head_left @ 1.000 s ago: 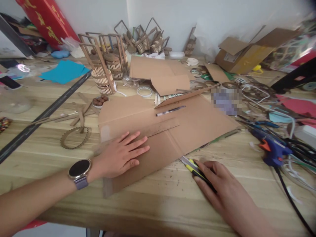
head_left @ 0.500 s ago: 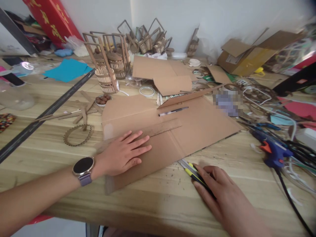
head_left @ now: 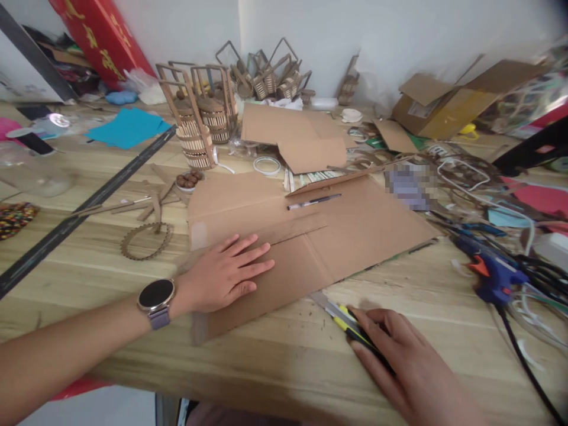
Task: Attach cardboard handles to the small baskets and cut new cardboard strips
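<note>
A large opened-out sheet of cardboard [head_left: 368, 225] lies across the wooden table. My left hand [head_left: 235, 272] is spread flat on its left part, fingers apart, and a smartwatch [head_left: 156, 294] is on that wrist. Just beyond my fingers a narrow cardboard strip [head_left: 298, 229] lies on the sheet. My right hand [head_left: 394, 349] grips a black and yellow utility knife [head_left: 348, 326], its blade out and pointing left near the sheet's front edge; whether the tip touches the cardboard I cannot tell. A pen [head_left: 314, 202] rests on the sheet below a raised flap.
Several small woven baskets [head_left: 195, 145] stand at the back left, by a bowl of brown beads [head_left: 189, 180]. A blue glue gun [head_left: 492, 269] with a black cable lies at right. Blue sheets [head_left: 128, 127], a toothed ring [head_left: 146, 241] and a cardboard box [head_left: 457, 103] are around the table.
My right hand has shifted slightly right and down with the utility knife, and more of its blade shows. The whole view has moved slightly. My left hand stays flat on the cardboard.
</note>
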`<state>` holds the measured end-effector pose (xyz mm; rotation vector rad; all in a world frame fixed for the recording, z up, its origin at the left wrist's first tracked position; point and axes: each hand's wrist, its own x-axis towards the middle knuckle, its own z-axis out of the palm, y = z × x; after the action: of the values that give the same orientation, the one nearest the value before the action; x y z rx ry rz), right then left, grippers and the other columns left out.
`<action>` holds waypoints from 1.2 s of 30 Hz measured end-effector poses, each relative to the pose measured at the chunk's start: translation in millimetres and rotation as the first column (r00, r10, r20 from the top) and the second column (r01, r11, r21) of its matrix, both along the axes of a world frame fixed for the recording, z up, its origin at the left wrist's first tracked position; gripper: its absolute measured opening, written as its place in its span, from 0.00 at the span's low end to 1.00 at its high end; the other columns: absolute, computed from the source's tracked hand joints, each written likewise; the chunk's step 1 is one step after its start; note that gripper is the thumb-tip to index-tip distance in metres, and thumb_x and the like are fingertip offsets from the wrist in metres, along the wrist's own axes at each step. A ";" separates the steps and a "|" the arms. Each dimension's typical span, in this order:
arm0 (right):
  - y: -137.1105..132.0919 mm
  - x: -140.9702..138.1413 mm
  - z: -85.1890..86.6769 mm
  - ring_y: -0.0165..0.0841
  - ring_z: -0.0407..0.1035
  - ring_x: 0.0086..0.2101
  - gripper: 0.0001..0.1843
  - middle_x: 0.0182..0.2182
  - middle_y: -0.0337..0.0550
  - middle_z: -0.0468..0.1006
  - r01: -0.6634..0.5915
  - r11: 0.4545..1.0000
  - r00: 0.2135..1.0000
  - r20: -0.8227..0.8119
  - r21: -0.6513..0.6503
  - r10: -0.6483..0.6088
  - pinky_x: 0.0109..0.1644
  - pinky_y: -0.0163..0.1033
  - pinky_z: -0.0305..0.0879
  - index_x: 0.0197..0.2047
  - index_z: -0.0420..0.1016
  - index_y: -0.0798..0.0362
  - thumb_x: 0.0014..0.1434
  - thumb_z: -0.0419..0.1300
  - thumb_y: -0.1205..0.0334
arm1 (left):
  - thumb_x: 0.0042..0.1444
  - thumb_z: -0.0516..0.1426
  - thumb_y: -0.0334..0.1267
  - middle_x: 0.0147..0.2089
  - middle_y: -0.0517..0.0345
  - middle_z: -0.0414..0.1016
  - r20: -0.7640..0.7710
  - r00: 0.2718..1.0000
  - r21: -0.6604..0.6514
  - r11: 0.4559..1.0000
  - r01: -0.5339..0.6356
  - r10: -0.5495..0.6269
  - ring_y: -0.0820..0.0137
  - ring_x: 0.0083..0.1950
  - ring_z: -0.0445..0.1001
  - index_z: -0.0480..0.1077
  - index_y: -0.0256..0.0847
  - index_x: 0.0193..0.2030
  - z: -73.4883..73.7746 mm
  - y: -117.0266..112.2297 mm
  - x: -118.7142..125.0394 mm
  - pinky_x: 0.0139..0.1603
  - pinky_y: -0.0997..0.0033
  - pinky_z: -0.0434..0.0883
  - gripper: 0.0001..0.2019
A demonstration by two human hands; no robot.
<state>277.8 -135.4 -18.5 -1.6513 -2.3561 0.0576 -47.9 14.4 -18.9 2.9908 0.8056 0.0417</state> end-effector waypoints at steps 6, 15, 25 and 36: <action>5.5 -23.6 1.0 0.38 0.75 0.37 0.21 0.38 0.51 0.76 0.007 0.996 1.000 0.006 0.086 -0.007 0.39 0.43 0.78 0.53 0.74 0.55 0.68 0.49 0.53 | 0.70 0.38 0.53 0.74 0.62 0.50 -0.005 1.000 -0.004 1.000 0.007 -0.007 0.57 0.75 0.45 0.54 0.53 0.70 0.1 0.6 -0.3 0.71 0.49 0.45 0.25; -0.8 -38.1 0.9 0.36 0.75 0.35 0.20 0.37 0.49 0.76 -0.062 0.995 0.998 0.008 0.083 0.061 0.37 0.40 0.77 0.56 0.72 0.55 0.67 0.52 0.56 | 0.70 0.38 0.53 0.74 0.62 0.49 -0.024 1.000 -0.026 1.000 -0.001 0.000 0.57 0.75 0.45 0.53 0.53 0.71 2.7 0.1 0.9 0.71 0.49 0.45 0.26; 7.9 -42.5 -10.5 0.38 0.74 0.39 0.22 0.42 0.51 0.76 -0.037 0.999 0.999 0.008 0.039 0.037 0.40 0.42 0.77 0.59 0.70 0.54 0.66 0.53 0.54 | 0.71 0.37 0.51 0.74 0.60 0.49 -0.007 1.000 -0.058 0.998 -0.015 0.015 0.54 0.75 0.44 0.54 0.49 0.71 4.1 5.7 10.8 0.70 0.45 0.46 0.26; 5.6 -52.4 -10.1 0.37 0.74 0.38 0.21 0.40 0.50 0.75 -0.133 0.989 0.989 0.068 0.056 0.129 0.39 0.41 0.76 0.59 0.70 0.55 0.67 0.52 0.55 | 0.71 0.38 0.51 0.74 0.61 0.50 0.022 0.999 -0.063 0.997 -0.035 0.037 0.56 0.75 0.45 0.55 0.50 0.70 1.7 6.1 11.8 0.70 0.47 0.47 0.25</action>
<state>225.4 -129.8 -28.5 -1.4903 -2.4865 -0.0426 -36.1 20.5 -17.3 2.9117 0.8423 0.0513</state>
